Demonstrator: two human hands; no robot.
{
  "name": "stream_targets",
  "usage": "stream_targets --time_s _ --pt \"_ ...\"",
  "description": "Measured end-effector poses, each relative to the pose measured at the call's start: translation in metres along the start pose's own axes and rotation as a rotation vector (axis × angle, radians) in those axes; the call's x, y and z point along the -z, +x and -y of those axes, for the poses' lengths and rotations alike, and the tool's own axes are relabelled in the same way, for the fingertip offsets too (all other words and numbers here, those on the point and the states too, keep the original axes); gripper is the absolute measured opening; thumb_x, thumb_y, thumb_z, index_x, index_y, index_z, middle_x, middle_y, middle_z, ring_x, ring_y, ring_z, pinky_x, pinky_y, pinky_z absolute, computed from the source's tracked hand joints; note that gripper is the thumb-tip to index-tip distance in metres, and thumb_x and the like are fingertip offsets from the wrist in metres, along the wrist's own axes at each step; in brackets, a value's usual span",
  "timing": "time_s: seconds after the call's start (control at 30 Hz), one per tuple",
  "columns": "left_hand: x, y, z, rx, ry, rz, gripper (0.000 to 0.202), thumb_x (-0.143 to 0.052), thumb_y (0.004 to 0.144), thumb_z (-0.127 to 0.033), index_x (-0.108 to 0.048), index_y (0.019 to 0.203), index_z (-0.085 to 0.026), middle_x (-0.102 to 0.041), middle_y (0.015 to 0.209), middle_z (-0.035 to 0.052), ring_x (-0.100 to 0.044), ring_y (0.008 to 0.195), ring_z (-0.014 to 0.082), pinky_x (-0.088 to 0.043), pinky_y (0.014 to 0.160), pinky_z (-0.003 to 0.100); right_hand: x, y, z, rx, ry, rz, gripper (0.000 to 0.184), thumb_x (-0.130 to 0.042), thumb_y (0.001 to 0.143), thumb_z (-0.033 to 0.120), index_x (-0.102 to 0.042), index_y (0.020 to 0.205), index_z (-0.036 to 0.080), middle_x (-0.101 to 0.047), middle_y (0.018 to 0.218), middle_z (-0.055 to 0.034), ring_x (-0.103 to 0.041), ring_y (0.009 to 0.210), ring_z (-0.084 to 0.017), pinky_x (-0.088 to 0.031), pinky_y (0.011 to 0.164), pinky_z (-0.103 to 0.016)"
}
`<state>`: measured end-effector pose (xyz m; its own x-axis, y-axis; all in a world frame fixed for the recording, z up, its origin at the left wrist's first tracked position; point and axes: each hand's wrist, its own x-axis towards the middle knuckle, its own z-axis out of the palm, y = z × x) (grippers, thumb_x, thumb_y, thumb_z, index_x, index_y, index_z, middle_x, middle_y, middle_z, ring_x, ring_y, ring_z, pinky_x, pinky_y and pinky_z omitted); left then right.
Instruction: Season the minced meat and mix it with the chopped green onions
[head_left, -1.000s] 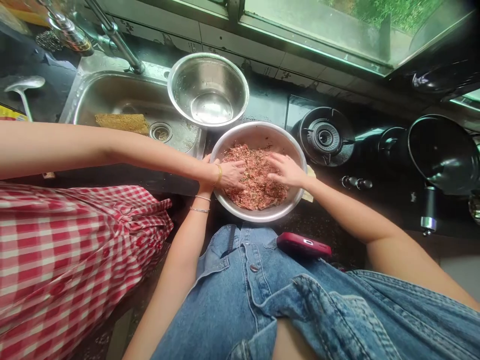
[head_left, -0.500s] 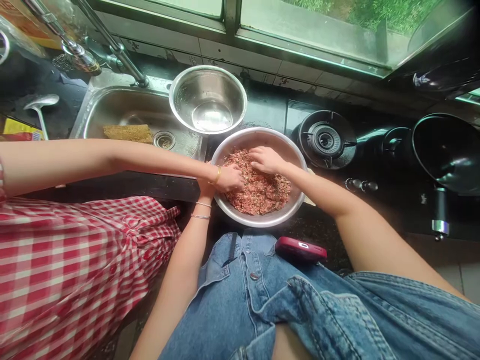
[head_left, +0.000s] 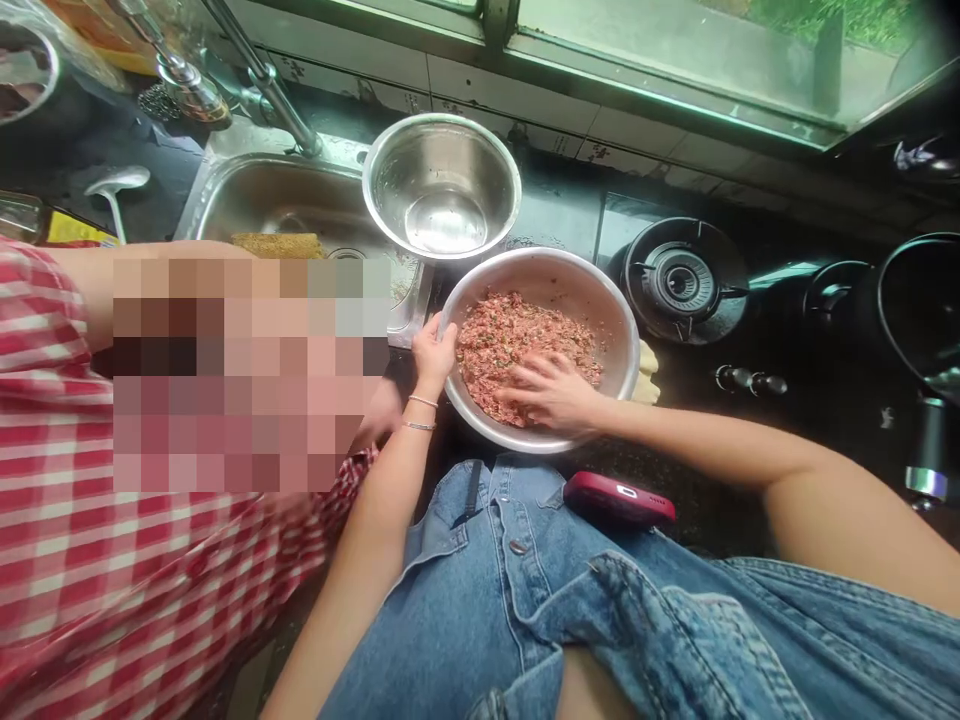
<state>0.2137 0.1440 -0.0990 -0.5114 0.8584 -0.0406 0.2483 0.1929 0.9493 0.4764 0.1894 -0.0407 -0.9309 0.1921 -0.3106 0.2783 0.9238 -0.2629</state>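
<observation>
A steel bowl of pink minced meat flecked with green stands on the dark counter in front of me. My left hand, with thin bracelets on its wrist, is closed on the bowl's left rim. My right hand lies on the near part of the mince with its fingers spread, holding nothing that I can see. A person in a red checked garment stands close on my left; their arm is blurred out and no longer reaches the bowl.
An empty steel bowl sits on the sink's edge, with a tap and a sponge there. Right of the mince bowl are a gas burner and a black pan. A red phone lies at the counter's edge.
The other person's hand has left the mince and drawn back to the left. My left hand now shows gripping the rim. My right hand slid from the far side of the mince to the near side.
</observation>
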Motion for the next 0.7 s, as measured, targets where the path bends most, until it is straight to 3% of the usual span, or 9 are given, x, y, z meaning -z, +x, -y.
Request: stream_targets --time_s 0.1,0.17,0.23,0.3,0.4,0.5,0.57,0.63,0.7 --pt "-0.006 -0.003 -0.001 0.02 -0.057 -0.103 0.034 -0.057 0.082 -0.032 -0.071 0.106 -0.012 -0.073 0.096 0.0096 -0.067 0.088 0.0223 -0.052 0.09 0.035 0.019 0.072 -0.005 0.198 -0.034 0.01 0.063 -0.063 0.08 0.034 -0.049 0.141 0.043 -0.036 0.158 0.0014 -0.023 0.147 -0.035 -0.015 0.116 -0.066" --pt "-0.006 -0.003 -0.003 0.025 -0.06 -0.083 0.033 -0.059 0.081 -0.031 -0.071 0.105 -0.012 -0.074 0.094 0.0089 -0.067 0.088 0.0219 -0.052 0.09 0.034 0.032 0.092 -0.037 0.072 0.0 -0.002 0.054 -0.06 0.082 0.041 -0.056 0.135 0.039 -0.038 0.156 0.0002 -0.026 0.144 -0.039 -0.021 0.113 -0.068" --pt "-0.006 -0.004 -0.005 0.039 -0.043 -0.112 0.03 -0.059 0.081 -0.029 -0.072 0.102 -0.012 -0.074 0.091 0.0078 -0.067 0.088 0.0219 -0.052 0.089 0.033 0.036 0.074 -0.073 -0.172 0.06 -0.004 0.053 -0.054 0.085 0.049 -0.059 0.135 0.031 -0.041 0.153 -0.0068 -0.034 0.138 -0.043 -0.032 0.107 -0.067" --pt "-0.007 -0.006 -0.007 0.055 -0.022 -0.156 0.027 -0.059 0.081 -0.028 -0.073 0.1 -0.013 -0.073 0.088 0.0067 -0.067 0.087 0.022 -0.052 0.087 0.033 0.03 0.034 -0.09 -0.327 0.105 0.047 0.059 -0.053 0.085 0.05 -0.058 0.138 0.024 -0.047 0.146 -0.0146 -0.043 0.128 -0.042 -0.039 0.104 -0.062" --pt "-0.009 -0.008 -0.008 0.061 -0.002 -0.181 0.026 -0.06 0.082 -0.027 -0.073 0.099 -0.014 -0.073 0.085 0.0058 -0.067 0.087 0.0223 -0.052 0.087 0.033 0.012 -0.005 -0.062 -0.243 0.093 0.129 0.061 -0.059 0.079 0.043 -0.059 0.138 0.026 -0.05 0.141 -0.0151 -0.042 0.128 -0.042 -0.037 0.104 -0.062" --pt "-0.009 -0.007 -0.009 0.059 0.01 -0.159 0.025 -0.061 0.081 -0.026 -0.073 0.1 -0.014 -0.074 0.087 0.0055 -0.067 0.084 0.0218 -0.052 0.086 0.032 0.01 0.027 -0.022 -0.088 0.047 0.097 0.058 -0.059 0.081 0.04 -0.056 0.139 0.037 -0.045 0.149 -0.0084 -0.031 0.136 -0.047 -0.035 0.101 -0.069" --pt "-0.007 -0.006 -0.008 0.035 0.006 -0.134 0.027 -0.06 0.082 -0.026 -0.073 0.103 -0.014 -0.074 0.094 0.0062 -0.067 0.086 0.0212 -0.052 0.088 0.032 0.021 0.058 -0.023 -0.029 0.014 0.085 0.055 -0.06 0.081 0.041 -0.058 0.136 0.038 -0.045 0.149 -0.0071 -0.031 0.136 -0.047 -0.031 0.102 -0.072" --pt "-0.008 -0.008 -0.006 0.015 -0.005 -0.144 0.029 -0.059 0.082 -0.025 -0.072 0.105 -0.014 -0.075 0.099 0.0074 -0.067 0.089 0.0212 -0.051 0.09 0.032 0.032 0.065 -0.045 -0.149 0.013 0.079 0.056 -0.061 0.082 0.048 -0.058 0.136 0.034 -0.043 0.149 -0.0096 -0.032 0.135 -0.047 -0.031 0.101 -0.074" --pt "-0.01 -0.012 -0.005 0.028 -0.02 -0.191 0.031 -0.059 0.083 -0.025 -0.072 0.107 -0.012 -0.075 0.099 0.0084 -0.068 0.091 0.0218 -0.051 0.092 0.033 0.036 0.044 -0.065 -0.348 0.028 0.1 0.06 -0.062 0.082 0.05 -0.056 0.138 0.032 -0.042 0.15 -0.013 -0.033 0.133 -0.05 -0.036 0.096 -0.074"
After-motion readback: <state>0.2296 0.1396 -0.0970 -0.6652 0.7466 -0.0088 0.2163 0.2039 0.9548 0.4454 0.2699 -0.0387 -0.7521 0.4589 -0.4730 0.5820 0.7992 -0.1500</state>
